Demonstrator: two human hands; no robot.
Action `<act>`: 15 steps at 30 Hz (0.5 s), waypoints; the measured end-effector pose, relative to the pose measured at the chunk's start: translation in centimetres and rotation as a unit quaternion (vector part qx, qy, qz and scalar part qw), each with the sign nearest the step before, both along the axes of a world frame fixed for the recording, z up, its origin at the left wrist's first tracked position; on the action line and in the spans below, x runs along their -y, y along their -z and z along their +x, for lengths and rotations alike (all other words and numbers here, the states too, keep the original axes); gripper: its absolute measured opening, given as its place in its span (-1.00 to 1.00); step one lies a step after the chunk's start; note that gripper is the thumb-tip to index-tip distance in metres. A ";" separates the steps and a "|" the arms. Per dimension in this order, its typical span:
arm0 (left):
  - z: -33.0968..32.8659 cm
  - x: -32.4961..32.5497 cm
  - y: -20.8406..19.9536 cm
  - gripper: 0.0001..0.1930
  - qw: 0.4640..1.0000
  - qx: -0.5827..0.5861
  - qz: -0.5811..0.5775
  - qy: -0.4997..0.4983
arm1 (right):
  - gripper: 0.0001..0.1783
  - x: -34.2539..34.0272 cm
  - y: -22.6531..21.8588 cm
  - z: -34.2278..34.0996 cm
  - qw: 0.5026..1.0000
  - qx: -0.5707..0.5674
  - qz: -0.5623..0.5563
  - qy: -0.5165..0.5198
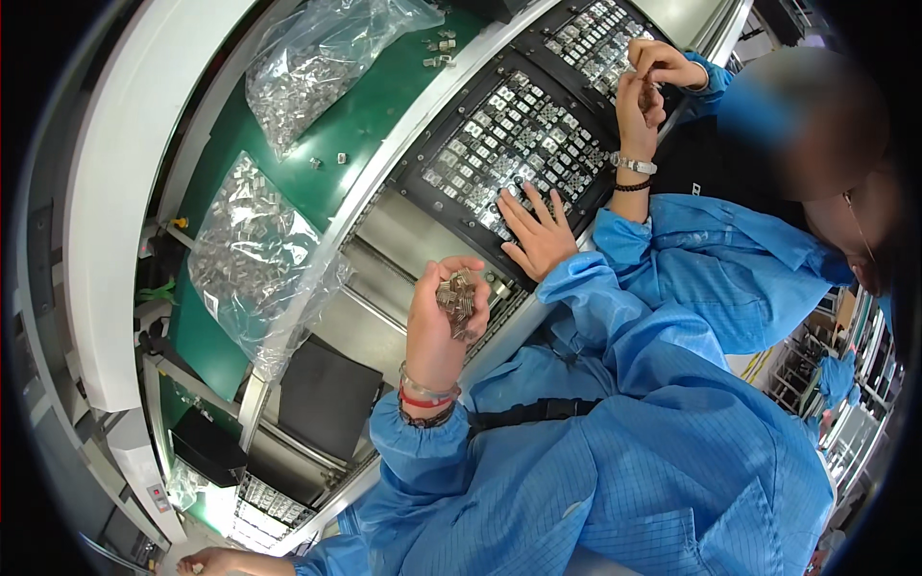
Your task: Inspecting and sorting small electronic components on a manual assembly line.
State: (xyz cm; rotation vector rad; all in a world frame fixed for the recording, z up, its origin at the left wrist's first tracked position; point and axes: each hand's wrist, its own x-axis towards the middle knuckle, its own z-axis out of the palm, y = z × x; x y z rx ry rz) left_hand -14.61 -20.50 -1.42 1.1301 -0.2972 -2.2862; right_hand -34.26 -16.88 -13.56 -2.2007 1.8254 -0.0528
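Note:
My left hand point(434, 322) is cupped, palm up, around a heap of small metal parts point(459, 300), its fingers curled along the heap's edge. Red and dark bands circle that wrist. My right hand point(543, 233) lies over the near edge of a black tray point(444, 213), its fingers spread and their tips touching the rows of small silver pieces point(519, 134) set in it. No part shows between those fingers, though the underside of the hand is hidden.
A second black tray point(552, 14) adjoins at the far end, where a co-worker's hands point(645, 91) hold similar parts. Plastic bags of metal parts point(307, 72) point(245, 230) rest on the green surface point(379, 106). A black sheet point(327, 396) lies on the rails. Another person's hand point(213, 561) shows lower left.

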 end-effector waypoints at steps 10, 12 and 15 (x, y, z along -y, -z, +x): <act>-0.7 0.4 -0.6 -0.56 1.000 0.008 0.012 -0.007 | -0.25 0.3 0.7 -0.3 1.000 0.017 -0.002 -0.002; -0.6 0.6 -1.0 -0.55 1.000 0.005 0.006 -0.006 | -0.30 0.5 0.6 -0.2 1.000 -0.005 -0.019 -0.015; -0.6 0.5 -1.4 -0.54 1.000 -0.005 -0.008 -0.008 | -0.35 0.8 0.1 -0.4 0.999 -0.018 -0.040 -0.029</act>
